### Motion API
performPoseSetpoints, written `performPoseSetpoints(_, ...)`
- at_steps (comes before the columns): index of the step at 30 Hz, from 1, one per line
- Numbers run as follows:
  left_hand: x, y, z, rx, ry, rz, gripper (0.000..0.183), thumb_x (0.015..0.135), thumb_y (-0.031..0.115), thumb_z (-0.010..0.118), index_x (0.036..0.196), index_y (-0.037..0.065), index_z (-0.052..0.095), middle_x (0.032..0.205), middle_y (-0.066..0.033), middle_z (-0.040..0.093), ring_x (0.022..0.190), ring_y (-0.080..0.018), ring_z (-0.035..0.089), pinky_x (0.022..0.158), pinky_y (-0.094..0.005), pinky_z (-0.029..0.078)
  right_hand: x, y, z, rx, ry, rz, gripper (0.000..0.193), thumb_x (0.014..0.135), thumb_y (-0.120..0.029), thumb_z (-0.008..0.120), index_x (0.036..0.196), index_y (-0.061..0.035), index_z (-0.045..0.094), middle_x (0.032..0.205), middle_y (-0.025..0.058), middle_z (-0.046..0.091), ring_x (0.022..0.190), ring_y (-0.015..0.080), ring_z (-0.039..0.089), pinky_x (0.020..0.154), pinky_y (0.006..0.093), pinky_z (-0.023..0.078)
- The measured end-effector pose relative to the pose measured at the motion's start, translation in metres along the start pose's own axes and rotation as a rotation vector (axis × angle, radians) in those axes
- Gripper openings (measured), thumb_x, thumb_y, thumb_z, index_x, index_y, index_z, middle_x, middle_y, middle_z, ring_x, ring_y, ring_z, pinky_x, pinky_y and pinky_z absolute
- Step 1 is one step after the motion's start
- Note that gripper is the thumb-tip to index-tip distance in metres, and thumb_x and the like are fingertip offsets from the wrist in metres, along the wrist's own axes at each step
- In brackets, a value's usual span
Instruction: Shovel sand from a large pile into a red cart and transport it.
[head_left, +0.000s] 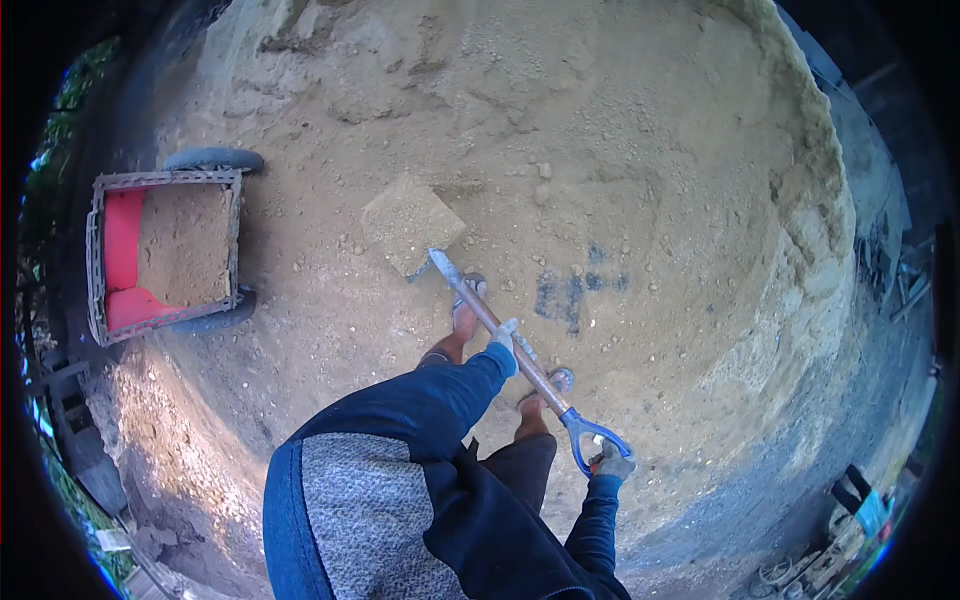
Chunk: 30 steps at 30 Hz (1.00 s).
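A long shovel (537, 373) slants across the view in front of me, its blade at the upper left and its blue D-shaped handle (570, 422) at the lower right. My left hand (507, 336), in a light glove, is closed round the middle of the brown shaft. At the rear end, my gloved right hand (612, 463) grips the blue handle. Sandy soil (412, 225) lies heaped over the blade, hiding most of it. To the left stands a red cart (122, 240) with a grey rim, partly filled with the same brown soil (187, 245).
A large sand pile (560, 90) rises ahead and to the right. The cart's black tyres (213, 159) stick out at its sides. My sandalled feet (470, 290) stand close to the shovel. A dark patch (572, 292) marks the ground. Another person (865, 505) is at the far right.
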<state>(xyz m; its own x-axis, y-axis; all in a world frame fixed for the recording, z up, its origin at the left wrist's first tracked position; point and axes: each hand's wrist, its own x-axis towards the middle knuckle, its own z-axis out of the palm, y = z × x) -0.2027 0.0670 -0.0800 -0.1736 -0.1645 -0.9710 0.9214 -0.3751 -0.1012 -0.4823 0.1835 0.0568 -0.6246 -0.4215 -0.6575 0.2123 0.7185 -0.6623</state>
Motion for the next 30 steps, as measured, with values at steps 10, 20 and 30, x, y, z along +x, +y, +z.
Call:
performPoseSetpoints(10, -0.254, 0.338, -0.105, -0.209, 0.100, 0.838, 0.029, 0.077, 0.034, 0.059, 0.068, 0.012, 0.044, 0.056, -0.0060, 0.046, 0.045, -0.0235, 0.048, 0.048, -0.0403, 0.044, -0.229, -0.103, 0.287, 0.154, -1.319, 0.201, 0.022, 0.074, -0.011, 0.066, 0.088, -0.0013, 0.051, 0.073, 0.0056, 0.055, 0.056, 0.0168, 0.056, 0.050, 0.0316, 0.049)
performPoseSetpoints(20, -0.108, 0.136, -0.009, -0.369, -0.276, 0.421, 0.028, 0.076, 0.033, 0.059, 0.080, 0.008, 0.046, 0.068, -0.0078, 0.051, 0.060, -0.0275, 0.052, 0.058, -0.0475, 0.045, -0.044, -0.087, 0.099, 0.075, -0.680, -0.204, 0.018, 0.076, -0.008, 0.060, 0.089, 0.0015, 0.052, 0.068, 0.0069, 0.056, 0.053, 0.0156, 0.056, 0.048, 0.0298, 0.047)
performPoseSetpoints(30, 0.040, -0.299, 0.023, 0.237, -0.006, -0.518, 0.028, 0.080, 0.035, 0.059, 0.074, 0.012, 0.043, 0.056, -0.0057, 0.043, 0.051, -0.0281, 0.049, 0.057, -0.0505, 0.044, -0.007, -0.006, -0.241, -0.285, 0.698, 0.073, 0.006, 0.074, 0.004, 0.052, 0.075, 0.0035, 0.058, 0.055, 0.0106, 0.053, 0.031, 0.0192, 0.044, 0.026, 0.0297, 0.036)
